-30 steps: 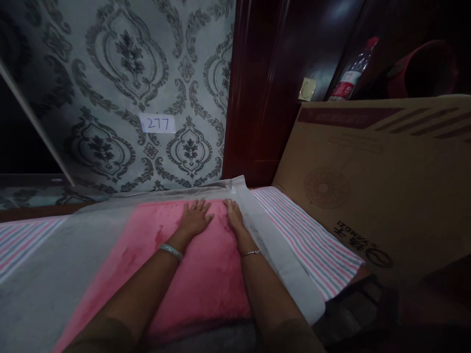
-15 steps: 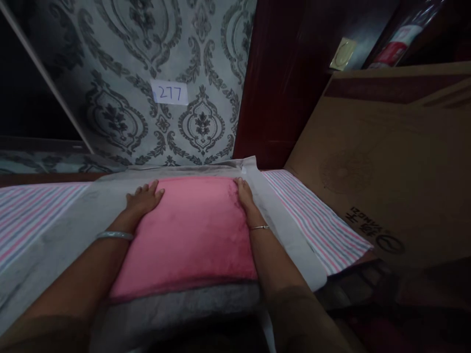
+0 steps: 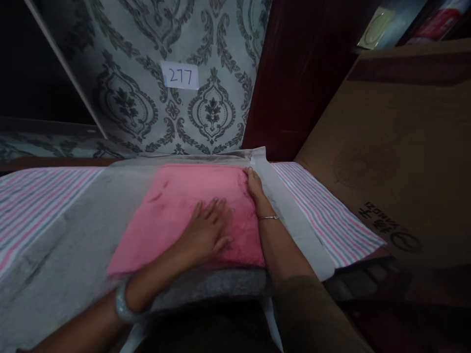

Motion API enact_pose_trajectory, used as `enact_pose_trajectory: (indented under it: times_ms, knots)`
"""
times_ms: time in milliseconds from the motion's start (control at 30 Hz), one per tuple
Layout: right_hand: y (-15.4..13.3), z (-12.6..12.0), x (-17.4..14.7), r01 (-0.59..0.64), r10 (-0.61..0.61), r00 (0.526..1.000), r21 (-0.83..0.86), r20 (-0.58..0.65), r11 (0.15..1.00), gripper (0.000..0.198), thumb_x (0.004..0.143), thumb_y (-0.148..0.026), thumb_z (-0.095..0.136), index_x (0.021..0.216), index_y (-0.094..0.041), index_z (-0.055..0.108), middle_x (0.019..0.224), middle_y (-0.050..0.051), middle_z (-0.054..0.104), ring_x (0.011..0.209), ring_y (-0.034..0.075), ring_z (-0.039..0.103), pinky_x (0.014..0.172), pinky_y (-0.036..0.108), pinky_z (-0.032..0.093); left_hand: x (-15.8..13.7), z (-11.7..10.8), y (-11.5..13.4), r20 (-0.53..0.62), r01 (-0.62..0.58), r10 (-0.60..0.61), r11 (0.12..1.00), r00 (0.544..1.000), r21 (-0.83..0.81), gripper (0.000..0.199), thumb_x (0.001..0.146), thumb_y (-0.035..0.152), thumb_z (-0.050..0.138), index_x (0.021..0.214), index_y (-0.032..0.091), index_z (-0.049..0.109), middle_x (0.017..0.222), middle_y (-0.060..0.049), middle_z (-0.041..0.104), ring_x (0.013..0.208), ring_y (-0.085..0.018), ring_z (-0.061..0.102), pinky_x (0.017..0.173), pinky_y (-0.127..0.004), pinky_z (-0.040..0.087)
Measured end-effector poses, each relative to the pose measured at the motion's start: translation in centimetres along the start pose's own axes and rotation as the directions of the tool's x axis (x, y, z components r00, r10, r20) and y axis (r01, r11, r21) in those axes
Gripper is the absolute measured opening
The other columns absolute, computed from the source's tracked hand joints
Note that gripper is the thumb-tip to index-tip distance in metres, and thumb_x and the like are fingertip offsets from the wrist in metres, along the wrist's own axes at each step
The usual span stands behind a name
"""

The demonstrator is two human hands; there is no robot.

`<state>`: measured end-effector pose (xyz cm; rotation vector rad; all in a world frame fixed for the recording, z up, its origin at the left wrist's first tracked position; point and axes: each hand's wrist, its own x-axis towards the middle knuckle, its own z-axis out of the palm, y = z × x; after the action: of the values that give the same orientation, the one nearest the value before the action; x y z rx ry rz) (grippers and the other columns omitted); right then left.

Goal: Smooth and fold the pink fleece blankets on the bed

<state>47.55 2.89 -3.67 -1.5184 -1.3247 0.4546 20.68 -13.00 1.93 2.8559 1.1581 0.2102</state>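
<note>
A folded pink fleecy cloth point(image 3: 176, 191) lies flat on a grey sheet point(image 3: 84, 211), with a few darker creases on its top. My left hand point(image 3: 208, 228) rests over the middle right of the cloth, fingers spread and slightly blurred. At the far right corner, my right hand point(image 3: 254, 184) lies along the cloth's edge with its fingers extended close together. Part of that hand's fingers is hard to make out. The grey sheet shows all round the pink cloth, including a strip at the near side.
Beneath the grey sheet, a striped cloth point(image 3: 327, 215) shows at both sides. A large cardboard box point(image 3: 405, 127) stands on the right. Behind are a patterned wall with a paper marked 277 point(image 3: 180, 76), a dark red panel point(image 3: 290, 73) and a dark screen point(image 3: 33, 73).
My left hand has left the cloth's far left edge and moved right and nearer, onto its middle. My right hand stays at the right edge. The view has shifted slightly.
</note>
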Motion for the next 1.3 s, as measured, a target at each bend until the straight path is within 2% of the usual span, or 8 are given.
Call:
enact_pose_trajectory:
  times_ms: [167,367,533,633,767,867,1067,1300]
  knots:
    - [0.1,-0.1,0.0,-0.015,0.016,1.0,-0.025,0.012,1.0,0.073,0.104,-0.061,0.02,0.125,-0.017,0.074,0.14,0.01,0.067,0.14,0.025,0.05,0.123,0.043,0.028,-2.2,2.8,0.3,-0.032,0.137,-0.137,0.991,0.99,0.006,0.069,0.098,0.061,0.042,0.16,0.031,0.036,0.169,-0.011,0.024,0.157,-0.037,0.019,0.124,-0.07,0.015]
    - [0.3,-0.1,-0.2,0.024,-0.024,1.0,-0.04,0.008,0.999,0.072,0.105,-0.06,0.02,0.121,-0.017,0.076,0.135,0.011,0.069,0.136,0.024,0.054,0.121,0.04,0.031,-6.8,1.9,-3.7,-0.079,0.401,-0.394,0.909,0.916,0.113,0.07,0.096,0.06,0.04,0.158,0.027,0.041,0.17,-0.009,0.024,0.158,-0.036,0.019,0.127,-0.065,0.015]
    - [0.6,0.0,-0.3,0.027,-0.028,1.0,-0.026,-0.005,0.999,0.073,0.104,-0.061,0.021,0.119,-0.016,0.076,0.133,0.013,0.07,0.133,0.024,0.056,0.121,0.041,0.032,-9.6,0.4,-6.4,-0.033,0.548,-0.552,0.817,0.833,0.183,0.076,0.096,0.058,0.035,0.16,0.018,0.036,0.17,-0.011,0.022,0.159,-0.034,0.016,0.126,-0.065,0.018]
    - [0.8,0.1,-0.4,0.045,-0.045,0.999,-0.025,-0.008,0.999,0.073,0.103,-0.062,0.021,0.118,-0.019,0.077,0.131,0.011,0.071,0.131,0.023,0.057,0.12,0.042,0.032,-8.5,-1.5,-7.1,-0.005,0.569,-0.575,0.807,0.818,0.158,0.075,0.096,0.056,0.035,0.158,0.015,0.038,0.169,-0.014,0.024,0.158,-0.035,0.018,0.124,-0.065,0.021]
    - [0.7,0.1,-0.5,0.04,-0.041,0.999,-0.023,-0.013,0.999,0.074,0.102,-0.062,0.02,0.118,-0.018,0.077,0.133,0.013,0.07,0.131,0.024,0.058,0.12,0.043,0.033,-4.0,-3.5,-7.2,-0.029,0.421,-0.42,0.905,0.907,0.068,0.072,0.099,0.052,0.033,0.16,0.014,0.034,0.169,-0.015,0.024,0.158,-0.03,0.02,0.127,-0.057,0.02]
    - [0.8,0.0,-0.7,0.03,-0.03,1.0,-0.026,-0.001,0.999,0.075,0.102,-0.062,0.02,0.119,-0.018,0.077,0.134,0.014,0.069,0.133,0.025,0.057,0.12,0.044,0.033,-1.1,-2.9,-7.9,-0.03,0.341,-0.34,0.939,0.94,0.043,0.072,0.099,0.052,0.037,0.16,0.013,0.032,0.169,-0.017,0.025,0.158,-0.031,0.019,0.128,-0.057,0.015]
    - [1.3,0.1,-0.7,0.042,-0.042,0.999,-0.036,0.015,0.998,0.076,0.101,-0.064,0.018,0.123,-0.02,0.076,0.137,0.012,0.068,0.137,0.025,0.054,0.122,0.045,0.032,-0.5,-0.2,-9.4,-0.015,0.466,-0.467,0.881,0.884,0.077,0.074,0.1,0.058,0.034,0.159,0.014,0.036,0.168,-0.019,0.025,0.158,-0.033,0.02,0.126,-0.062,0.014]
    - [1.2,0.2,-0.6,0.031,-0.03,0.999,-0.032,0.013,0.999,0.073,0.101,-0.061,0.019,0.121,-0.02,0.076,0.136,0.012,0.069,0.136,0.025,0.054,0.122,0.044,0.033,-1.9,-1.0,-9.9,0.001,0.557,-0.562,0.82,0.827,0.135,0.073,0.1,0.055,0.033,0.16,0.013,0.034,0.17,-0.016,0.02,0.159,-0.031,0.016,0.125,-0.061,0.021]
